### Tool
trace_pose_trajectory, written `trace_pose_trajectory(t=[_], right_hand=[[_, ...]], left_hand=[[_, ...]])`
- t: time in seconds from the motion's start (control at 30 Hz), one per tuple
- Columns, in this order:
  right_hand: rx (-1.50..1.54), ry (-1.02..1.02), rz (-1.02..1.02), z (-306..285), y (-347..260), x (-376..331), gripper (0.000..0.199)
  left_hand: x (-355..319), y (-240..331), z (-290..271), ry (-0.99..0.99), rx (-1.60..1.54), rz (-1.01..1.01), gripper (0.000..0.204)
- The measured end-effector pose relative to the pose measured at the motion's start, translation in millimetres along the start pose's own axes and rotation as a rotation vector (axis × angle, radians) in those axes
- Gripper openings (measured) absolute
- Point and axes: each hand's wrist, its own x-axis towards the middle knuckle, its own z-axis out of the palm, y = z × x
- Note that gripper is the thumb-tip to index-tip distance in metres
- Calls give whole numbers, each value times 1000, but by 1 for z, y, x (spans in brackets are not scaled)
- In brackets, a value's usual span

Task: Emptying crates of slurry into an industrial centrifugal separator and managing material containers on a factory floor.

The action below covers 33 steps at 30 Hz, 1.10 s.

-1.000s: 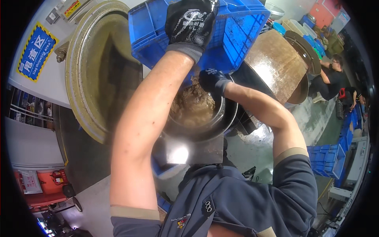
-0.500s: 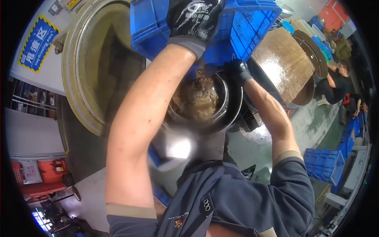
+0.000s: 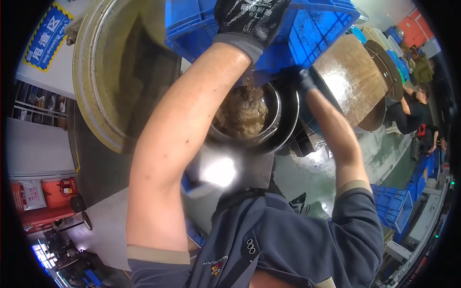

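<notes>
A blue plastic crate is tipped over a round dark tub. Wet grey-brown sludge is heaped inside the tub, below the crate's lower edge. My left hand, in a black glove with a grey cuff, grips the crate's side from above; its fingertips run out of the picture. At the crate's lower edge, right above the tub, is my right hand, also gloved in black. Motion smears its fingers, and I cannot see whether they hold anything.
To the left stands a large round vessel with a pale rim. A wet brown metal chute lies on the right. Another blue crate rests farther right. A person in dark clothes is at the far right.
The crate and my left hand have shifted slightly to the right in the picture. My right hand has also moved a little right along the crate's lower edge.
</notes>
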Motion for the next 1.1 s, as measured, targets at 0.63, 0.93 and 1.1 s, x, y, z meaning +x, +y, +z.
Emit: trace_pose_trajectory(t=[0.63,0.93,1.1], right_hand=[[847,160,374,17,-17,-38,34],[-152,560,188,-12,64,-25,24],[632,334,6,0,27,-46,16]], left_hand=[[-9,-8,6,57,-5,24,16],[2,-2,14,160,-99,93,17],[-5,-13,19,189,-99,125,18]])
